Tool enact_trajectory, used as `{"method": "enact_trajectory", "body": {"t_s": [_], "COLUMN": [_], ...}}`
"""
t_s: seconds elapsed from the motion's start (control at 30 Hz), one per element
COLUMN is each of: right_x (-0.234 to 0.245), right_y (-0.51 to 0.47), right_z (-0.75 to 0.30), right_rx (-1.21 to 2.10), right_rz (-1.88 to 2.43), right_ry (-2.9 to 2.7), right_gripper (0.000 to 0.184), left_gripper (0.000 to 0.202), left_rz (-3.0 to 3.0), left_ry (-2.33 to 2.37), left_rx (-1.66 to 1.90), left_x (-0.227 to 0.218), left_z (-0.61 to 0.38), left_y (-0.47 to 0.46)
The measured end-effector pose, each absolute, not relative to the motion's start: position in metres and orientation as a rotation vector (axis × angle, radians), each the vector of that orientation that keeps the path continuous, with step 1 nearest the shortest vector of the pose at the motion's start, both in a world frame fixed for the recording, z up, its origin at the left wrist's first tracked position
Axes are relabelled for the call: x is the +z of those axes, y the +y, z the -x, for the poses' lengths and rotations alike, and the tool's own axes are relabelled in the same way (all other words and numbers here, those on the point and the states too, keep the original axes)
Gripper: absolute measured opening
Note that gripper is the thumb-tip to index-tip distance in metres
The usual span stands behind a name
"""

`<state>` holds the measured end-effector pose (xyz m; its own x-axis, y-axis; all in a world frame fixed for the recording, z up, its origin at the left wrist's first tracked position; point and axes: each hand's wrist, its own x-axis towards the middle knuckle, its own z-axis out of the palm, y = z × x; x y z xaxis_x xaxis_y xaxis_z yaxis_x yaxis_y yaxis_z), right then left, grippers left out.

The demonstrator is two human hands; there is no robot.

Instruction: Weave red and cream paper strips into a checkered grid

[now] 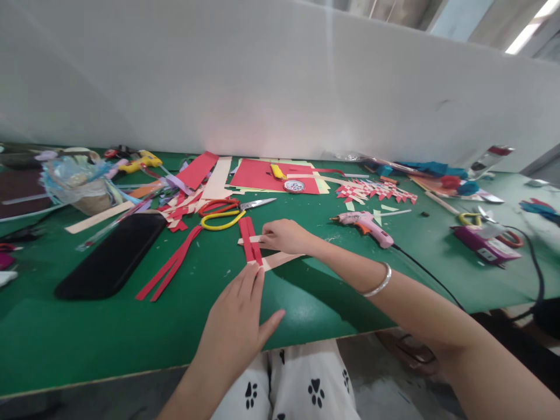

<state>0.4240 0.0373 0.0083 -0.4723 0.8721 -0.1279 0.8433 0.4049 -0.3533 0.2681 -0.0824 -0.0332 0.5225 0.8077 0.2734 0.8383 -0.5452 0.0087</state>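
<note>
Red paper strips (248, 233) lie on the green table in front of me, crossed by pale pink paper strips (283, 259). My left hand (238, 309) presses flat on their near ends, fingers stretched out and the thumb apart. At the right side of the crossing, my right hand (286, 236) has its fingers closed on a pale strip that passes across the red ones. Just beyond, scissors (225, 214) with red and yellow handles lie with the blades pointing right. Loose red strips (172, 265) rest to the left.
A pink glue gun (365, 226) with its cord lies right of my hands. At left are a black tray-like object (114, 254) and a plastic-wrapped bundle (79, 181). Red paper sheets (258, 175), a yellow cutter (277, 171) and woven red-white pieces (376, 189) lie toward the wall.
</note>
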Motion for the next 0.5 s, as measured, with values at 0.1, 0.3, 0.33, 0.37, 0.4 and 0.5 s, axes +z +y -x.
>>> {"method": "enact_trajectory", "body": {"t_s": [0.1, 0.3, 0.33, 0.37, 0.4, 0.5], "right_x": [0.006, -0.006, -0.007, -0.008, -0.009, -0.006], "right_y": [0.034, 0.022, 0.022, 0.023, 0.024, 0.027], "right_z": [-0.424, -0.418, -0.417, -0.416, -0.416, -0.416], "right_rx": [0.553, 0.323, 0.320, 0.328, 0.342, 0.391], "right_rz": [1.560, 1.640, 1.645, 1.647, 1.648, 1.647], "right_ry": [-2.521, -2.452, -2.449, -2.446, -2.442, -2.461], "right_gripper": [0.029, 0.020, 0.016, 0.013, 0.012, 0.015], "left_gripper": [0.059, 0.058, 0.058, 0.057, 0.057, 0.057], "left_rz": [2.639, 2.654, 2.650, 2.647, 2.644, 2.645], "left_ry": [-1.442, -1.444, -1.444, -1.441, -1.438, -1.435], "left_rx": [-0.391, -0.427, -0.434, -0.443, -0.453, -0.477], "left_x": [-0.034, -0.036, -0.037, -0.037, -0.037, -0.038], "left_z": [-0.268, -0.268, -0.268, -0.268, -0.268, -0.268], "left_y": [-0.082, -0.082, -0.082, -0.082, -0.082, -0.082]}}
